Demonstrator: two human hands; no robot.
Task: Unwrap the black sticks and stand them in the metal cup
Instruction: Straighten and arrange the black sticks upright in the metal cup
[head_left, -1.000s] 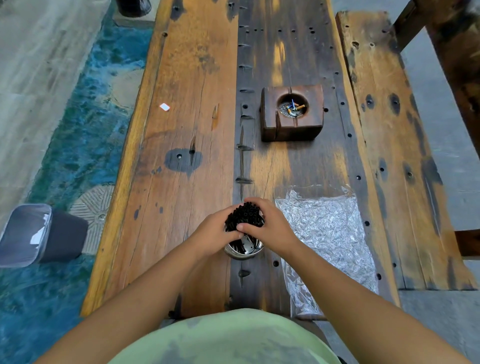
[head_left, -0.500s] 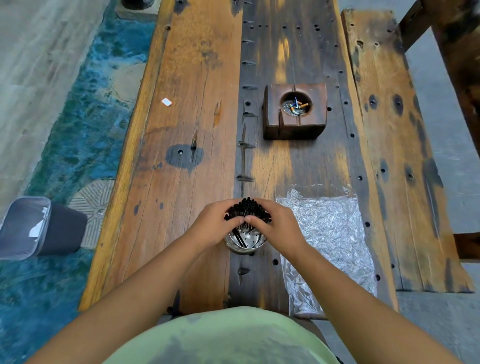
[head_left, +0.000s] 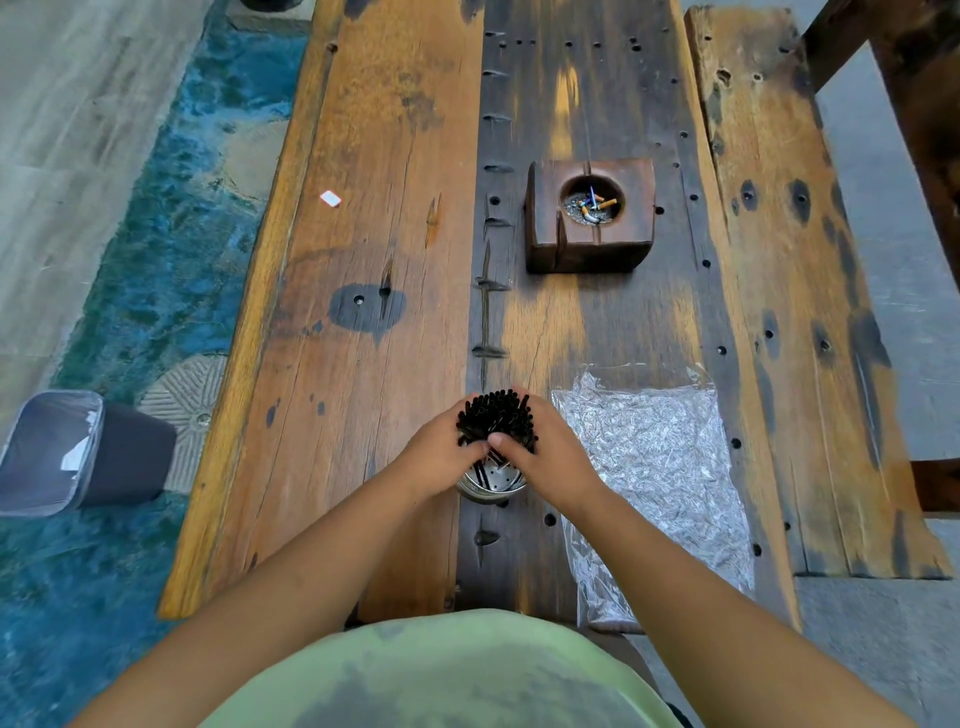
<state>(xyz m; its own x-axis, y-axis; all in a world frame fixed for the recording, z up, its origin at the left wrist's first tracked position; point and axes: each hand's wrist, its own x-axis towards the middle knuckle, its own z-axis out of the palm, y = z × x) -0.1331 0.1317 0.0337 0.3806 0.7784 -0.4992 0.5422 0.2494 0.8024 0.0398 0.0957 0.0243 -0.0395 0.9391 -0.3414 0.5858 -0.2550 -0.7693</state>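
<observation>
- Since the earlier frame, both hands have drawn the black sticks (head_left: 496, 418) tighter over the metal cup (head_left: 491, 483).
- Head view: left hand (head_left: 441, 452) and right hand (head_left: 550, 457) are curled around the bundle, lower ends inside the cup.
- Probably best to loosen gradually so the sticks settle upright; the crinkled wrapper (head_left: 660, 467) lies just beside the right hand.
</observation>
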